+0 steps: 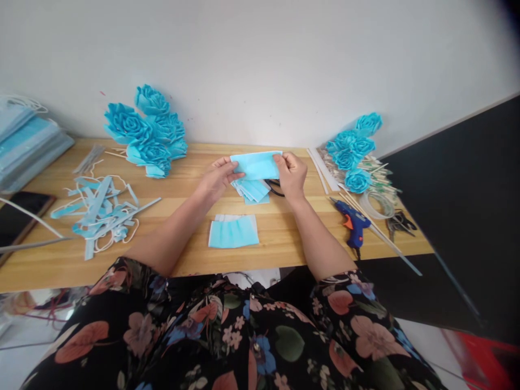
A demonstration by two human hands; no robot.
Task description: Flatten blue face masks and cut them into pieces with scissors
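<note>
Both hands hold one light-blue mask sheet [255, 164] stretched flat above the wooden table [187, 260]. My left hand [217, 179] pinches its left edge, and my right hand [290, 174] pinches its right edge. Under the sheet lies a small stack of cut blue pieces [252, 192]. Black scissors [275, 189] peek out beside that stack. Nearer to me a trimmed blue mask piece [233, 231] lies flat on the table.
Blue paper-like roses [146, 132] lean against the wall at the back left. A heap of cut strips and ear loops [99, 211] and a stack of masks [28, 143] lie left. At the right are roses on sticks [353, 154], a blue glue gun [353, 223] and a tape roll [376, 205].
</note>
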